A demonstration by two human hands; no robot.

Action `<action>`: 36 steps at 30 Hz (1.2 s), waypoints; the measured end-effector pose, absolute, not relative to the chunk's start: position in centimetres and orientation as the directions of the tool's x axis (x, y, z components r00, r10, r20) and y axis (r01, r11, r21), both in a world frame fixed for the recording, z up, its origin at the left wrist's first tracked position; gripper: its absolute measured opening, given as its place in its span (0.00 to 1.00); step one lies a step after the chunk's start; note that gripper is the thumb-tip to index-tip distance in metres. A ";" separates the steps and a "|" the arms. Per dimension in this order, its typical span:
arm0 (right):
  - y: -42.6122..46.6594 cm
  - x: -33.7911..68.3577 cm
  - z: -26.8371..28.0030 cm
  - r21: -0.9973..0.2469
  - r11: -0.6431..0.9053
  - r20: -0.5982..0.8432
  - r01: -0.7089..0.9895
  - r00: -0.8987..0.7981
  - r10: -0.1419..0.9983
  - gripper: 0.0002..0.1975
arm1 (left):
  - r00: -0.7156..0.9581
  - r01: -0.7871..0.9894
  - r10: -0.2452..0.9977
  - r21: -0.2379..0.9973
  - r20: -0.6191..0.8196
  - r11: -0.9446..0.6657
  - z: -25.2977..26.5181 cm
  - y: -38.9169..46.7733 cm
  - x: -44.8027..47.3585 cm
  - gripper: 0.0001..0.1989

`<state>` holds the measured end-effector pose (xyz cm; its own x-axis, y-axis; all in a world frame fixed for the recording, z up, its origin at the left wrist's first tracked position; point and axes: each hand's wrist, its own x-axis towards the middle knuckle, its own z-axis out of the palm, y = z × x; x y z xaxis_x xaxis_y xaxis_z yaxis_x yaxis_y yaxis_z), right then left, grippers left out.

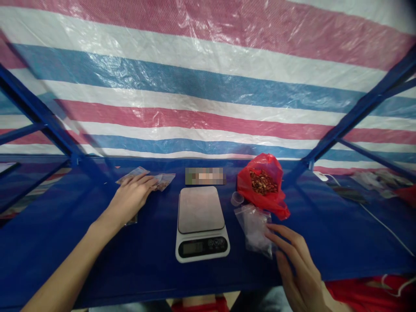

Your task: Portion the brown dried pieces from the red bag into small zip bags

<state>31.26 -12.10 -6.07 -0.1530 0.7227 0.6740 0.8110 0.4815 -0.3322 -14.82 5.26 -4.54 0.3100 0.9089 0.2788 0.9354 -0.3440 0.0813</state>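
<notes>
My left hand lies over small clear zip bags at the left, its fingers stretched across them. One of these filled zip bags sticks out past the fingertips, with brownish contents; others are partly hidden under the hand. My right hand has its fingers apart, the fingertips at the edge of a stack of clear zip bags that look flat. Between the hands stands a white kitchen scale with a bare plate; its display is too dim to read. Behind the stack, a red plastic bag gapes around reddish-brown dried pieces.
A small clear plastic cup sits between scale and red bag. Behind the scale lies a blurred-out rectangle. Blue metal posts flank the blue tabletop, with a striped tarp behind. A white cable runs at right.
</notes>
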 end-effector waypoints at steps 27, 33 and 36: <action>11.1 20.0 11.0 -0.942 0.330 0.235 0.058 -0.586 0.775 0.20 | 0.370 0.146 0.831 0.857 0.416 -0.494 10.0 11.3 -3.5 0.22; 12.1 20.4 8.9 -0.992 0.123 0.079 0.035 -0.591 0.802 0.18 | 0.165 0.136 0.895 0.889 0.415 -0.437 9.2 13.1 -3.7 0.22; 13.4 20.5 7.8 -0.997 0.062 0.080 -0.052 -0.494 0.866 0.17 | 0.156 0.143 0.919 0.912 0.362 -0.384 8.8 13.6 -3.6 0.20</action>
